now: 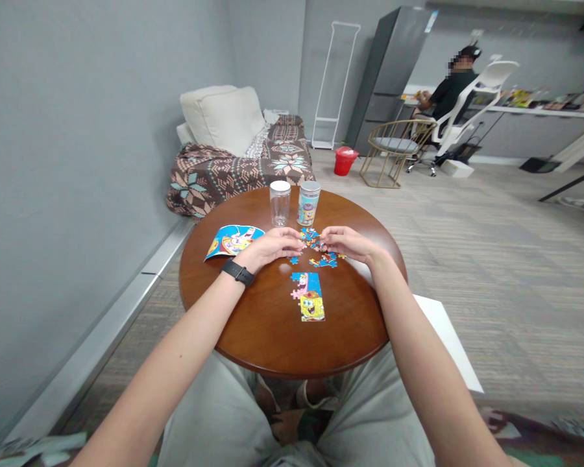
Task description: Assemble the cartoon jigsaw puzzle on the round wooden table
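Two bare hands: left hand (pixel 275 245) and right hand (pixel 349 244) flank small, flat, blue-and-multicolour jigsaw pieces (pixel 309 237); fingers curled, can't tell if either pinches one.
Loose pieces: mid-table, between the hands; likely light, stiff, thin card; pinch by edges.
Joined section: blue, pink and yellow cartoon puzzle strip (pixel 311 305), flat on round brown wooden table (pixel 263 331), nearer the person; joints probably weak, slide flat, don't lift by corner.

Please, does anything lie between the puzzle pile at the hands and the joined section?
Yes: more loose pieces lie between the pile and the joined section, mostly toward the right. The clear jar and printed jar stand beyond the pile, out of the way.
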`<control>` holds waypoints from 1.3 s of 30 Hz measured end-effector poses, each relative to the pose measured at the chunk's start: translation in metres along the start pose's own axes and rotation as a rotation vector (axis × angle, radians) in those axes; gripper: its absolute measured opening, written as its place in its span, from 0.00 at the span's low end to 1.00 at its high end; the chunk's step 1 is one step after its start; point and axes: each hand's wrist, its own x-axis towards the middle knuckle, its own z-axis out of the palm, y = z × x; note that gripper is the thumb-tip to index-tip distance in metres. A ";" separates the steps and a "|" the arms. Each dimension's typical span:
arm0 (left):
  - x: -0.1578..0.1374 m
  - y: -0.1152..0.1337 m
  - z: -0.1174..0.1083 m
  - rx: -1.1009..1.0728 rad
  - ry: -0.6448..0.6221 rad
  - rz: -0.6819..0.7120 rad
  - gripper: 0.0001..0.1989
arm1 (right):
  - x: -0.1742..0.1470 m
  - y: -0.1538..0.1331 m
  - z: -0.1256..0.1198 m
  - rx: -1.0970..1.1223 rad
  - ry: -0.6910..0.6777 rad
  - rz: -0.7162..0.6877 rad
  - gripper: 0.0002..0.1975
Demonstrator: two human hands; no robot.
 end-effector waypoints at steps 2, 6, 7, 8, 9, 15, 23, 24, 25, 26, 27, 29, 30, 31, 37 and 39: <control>0.001 0.000 0.000 -0.003 -0.013 0.012 0.08 | 0.000 -0.001 0.001 -0.015 -0.012 -0.010 0.09; 0.002 0.001 0.000 -0.036 -0.020 0.011 0.03 | -0.001 -0.001 0.001 -0.044 -0.006 -0.010 0.09; 0.002 0.001 0.000 -0.045 -0.018 0.006 0.03 | -0.001 -0.001 0.001 -0.042 0.002 -0.008 0.09; 0.002 0.002 0.001 -0.051 -0.015 -0.001 0.03 | -0.001 0.000 0.000 -0.036 0.009 -0.006 0.09; 0.002 0.002 0.001 -0.056 -0.011 -0.006 0.03 | 0.000 0.000 0.000 -0.028 0.016 -0.006 0.09; 0.002 0.001 0.000 -0.029 -0.006 -0.013 0.04 | 0.001 0.001 -0.002 0.008 0.007 -0.004 0.15; 0.003 -0.002 -0.003 -0.027 -0.043 0.023 0.09 | 0.000 0.000 0.000 0.006 0.020 0.003 0.14; 0.003 -0.001 -0.003 -0.032 -0.039 0.015 0.08 | 0.000 0.000 0.000 0.002 0.026 0.004 0.12; 0.002 -0.001 -0.002 -0.035 -0.035 0.011 0.07 | 0.000 0.000 0.000 -0.001 0.030 0.006 0.12; 0.002 -0.001 -0.002 -0.036 -0.030 0.012 0.08 | 0.000 0.000 0.000 -0.005 0.032 0.006 0.11; 0.001 0.000 -0.001 -0.036 -0.025 0.018 0.08 | 0.000 0.000 0.000 -0.008 0.033 0.005 0.11; 0.001 -0.001 -0.001 -0.034 -0.022 0.029 0.10 | 0.000 0.000 0.000 -0.018 0.038 0.006 0.10; 0.001 -0.001 -0.001 -0.035 -0.022 0.029 0.10 | 0.000 -0.001 0.001 -0.023 0.044 0.008 0.10; 0.001 -0.001 -0.001 -0.035 -0.023 0.026 0.09 | 0.000 -0.001 0.001 -0.030 0.049 0.010 0.10; 0.001 0.002 0.001 -0.024 -0.008 0.001 0.05 | -0.001 -0.001 0.003 -0.042 0.024 0.010 0.10; 0.001 0.002 0.002 -0.027 -0.010 -0.002 0.05 | -0.001 -0.001 0.003 -0.032 0.011 0.017 0.10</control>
